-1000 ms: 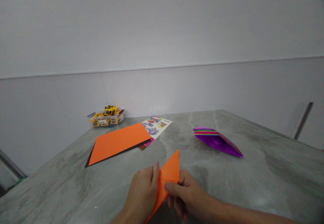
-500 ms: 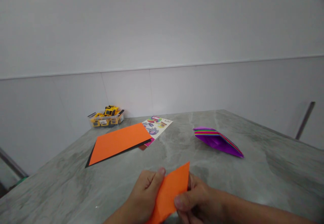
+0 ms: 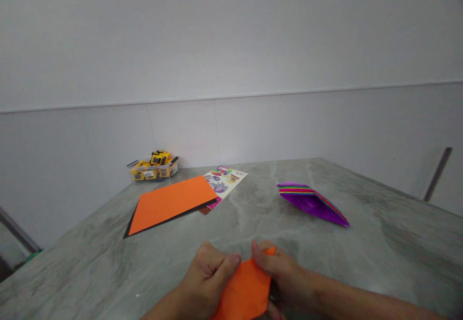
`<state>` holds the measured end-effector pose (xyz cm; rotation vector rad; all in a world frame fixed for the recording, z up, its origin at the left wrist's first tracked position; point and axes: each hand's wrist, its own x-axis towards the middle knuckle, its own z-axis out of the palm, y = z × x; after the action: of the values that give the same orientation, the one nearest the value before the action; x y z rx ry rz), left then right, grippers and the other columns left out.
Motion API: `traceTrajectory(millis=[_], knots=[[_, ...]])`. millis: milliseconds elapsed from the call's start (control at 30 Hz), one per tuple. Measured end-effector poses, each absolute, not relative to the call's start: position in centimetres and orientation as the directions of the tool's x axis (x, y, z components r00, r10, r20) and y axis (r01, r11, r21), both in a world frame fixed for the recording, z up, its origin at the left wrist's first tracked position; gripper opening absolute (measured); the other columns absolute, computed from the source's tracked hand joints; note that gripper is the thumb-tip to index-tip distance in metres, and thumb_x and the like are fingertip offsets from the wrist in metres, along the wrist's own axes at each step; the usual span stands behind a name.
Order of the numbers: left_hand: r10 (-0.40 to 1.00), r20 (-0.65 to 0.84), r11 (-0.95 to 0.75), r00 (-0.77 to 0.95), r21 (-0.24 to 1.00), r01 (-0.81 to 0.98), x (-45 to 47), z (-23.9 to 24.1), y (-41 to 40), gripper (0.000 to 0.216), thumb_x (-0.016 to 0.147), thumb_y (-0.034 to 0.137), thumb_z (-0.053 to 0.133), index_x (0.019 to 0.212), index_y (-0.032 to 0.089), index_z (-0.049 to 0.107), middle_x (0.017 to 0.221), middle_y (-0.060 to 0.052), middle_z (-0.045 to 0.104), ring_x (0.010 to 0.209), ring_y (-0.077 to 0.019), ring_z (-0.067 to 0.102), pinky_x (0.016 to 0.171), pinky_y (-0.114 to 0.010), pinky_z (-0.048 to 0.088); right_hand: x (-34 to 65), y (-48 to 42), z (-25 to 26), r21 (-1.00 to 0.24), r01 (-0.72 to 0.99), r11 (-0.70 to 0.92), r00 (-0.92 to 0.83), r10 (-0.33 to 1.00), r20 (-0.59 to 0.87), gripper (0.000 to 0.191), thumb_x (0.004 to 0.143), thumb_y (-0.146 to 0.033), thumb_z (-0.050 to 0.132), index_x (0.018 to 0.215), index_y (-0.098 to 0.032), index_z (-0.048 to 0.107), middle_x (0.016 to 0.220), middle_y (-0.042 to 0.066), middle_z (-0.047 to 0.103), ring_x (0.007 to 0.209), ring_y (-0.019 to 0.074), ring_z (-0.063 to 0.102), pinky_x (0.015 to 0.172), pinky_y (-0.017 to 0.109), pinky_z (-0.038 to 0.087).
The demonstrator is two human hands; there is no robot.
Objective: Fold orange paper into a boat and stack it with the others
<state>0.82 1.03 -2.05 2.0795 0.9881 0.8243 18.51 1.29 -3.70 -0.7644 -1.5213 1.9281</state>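
Note:
A folded orange paper [image 3: 246,291] lies low over the near edge of the grey marble table [image 3: 379,243]. My left hand [image 3: 206,281] pinches its left side with curled fingers. Fingers of my right hand [image 3: 282,274] are closed over its top right corner, and the thumb is on the paper. Part of the paper runs out of the frame at the bottom.
A flat orange sheet [image 3: 170,203] on a black sheet lies to the far left. Behind it are a printed colour leaflet [image 3: 224,180] and a clear box with a yellow toy truck [image 3: 155,165]. A folded stack of purple and striped papers [image 3: 313,203] sits to the right.
The orange paper has come down from upright to nearly flat. Its pointed tip has dropped, and my right hand's fingers have moved over its top corner.

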Motion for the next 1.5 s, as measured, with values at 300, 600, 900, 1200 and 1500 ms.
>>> traceTrajectory(millis=[300,600,900,1200,1500], knots=[[0.797,0.336,-0.575,0.502,0.674,0.464,0.6,-1.4,1.7,0.05,0.093,0.039,0.031,0.049,0.021,0.018,0.047,0.006,0.014,0.04,-0.0079,0.017,0.045,-0.027,0.016,18.9,2.7,-3.7,-0.996,-0.063,0.067,-0.479,0.873,0.089,0.079,0.069,-0.089,0.032,0.032,-0.02,0.033,0.027,-0.006,0.026,0.025,0.0034,0.021,0.031,0.022,0.013],[0.932,0.285,-0.363,0.226,0.719,0.592,0.7,-2.2,3.2,0.047,0.087,0.044,0.042,0.047,0.02,0.034,0.047,0.004,0.031,0.047,-0.0113,0.031,0.053,-0.029,0.017,19.2,3.8,-4.3,-0.972,0.139,0.191,-0.184,0.969,0.164,0.069,0.077,-0.08,0.038,0.044,-0.02,0.036,0.04,-0.006,0.027,0.038,0.0063,0.024,0.039,0.024,0.016],[0.956,-0.153,0.059,0.25,0.936,0.347,0.4,-1.6,3.9,0.02,0.069,0.033,0.06,0.064,0.014,0.064,0.052,0.004,0.047,0.051,-0.0113,0.04,0.049,-0.023,0.025,20.6,5.5,-4.5,-0.916,0.303,0.264,-0.014,0.962,0.273,0.034,0.083,-0.05,0.052,0.079,-0.017,0.056,0.064,-0.003,0.049,0.05,0.0103,0.046,0.043,0.021,0.033],[0.817,-0.335,0.334,0.469,0.938,0.089,1.3,-1.5,2.5,0.033,0.059,0.022,0.072,0.089,0.012,0.064,0.075,-0.005,0.067,0.059,-0.0133,0.062,0.051,-0.023,0.05,19.4,3.2,-4.7,-0.817,0.4,0.414,-0.128,0.908,0.398,0.022,0.081,-0.024,0.057,0.103,-0.02,0.057,0.09,0.002,0.055,0.072,0.0154,0.058,0.058,0.026,0.047],[0.898,-0.248,0.135,0.364,0.942,0.308,1.7,-3.9,2.8,0.019,0.074,0.033,0.058,0.072,0.014,0.058,0.05,0.004,0.057,0.028,-0.008,0.049,0.026,-0.016,0.035,20.3,0.5,-1.8,-0.351,0.23,0.908,-0.71,0.403,0.577,0.019,0.085,-0.033,0.05,0.087,-0.018,0.063,0.079,0.006,0.061,0.072,0.0181,0.054,0.066,0.031,0.04]])
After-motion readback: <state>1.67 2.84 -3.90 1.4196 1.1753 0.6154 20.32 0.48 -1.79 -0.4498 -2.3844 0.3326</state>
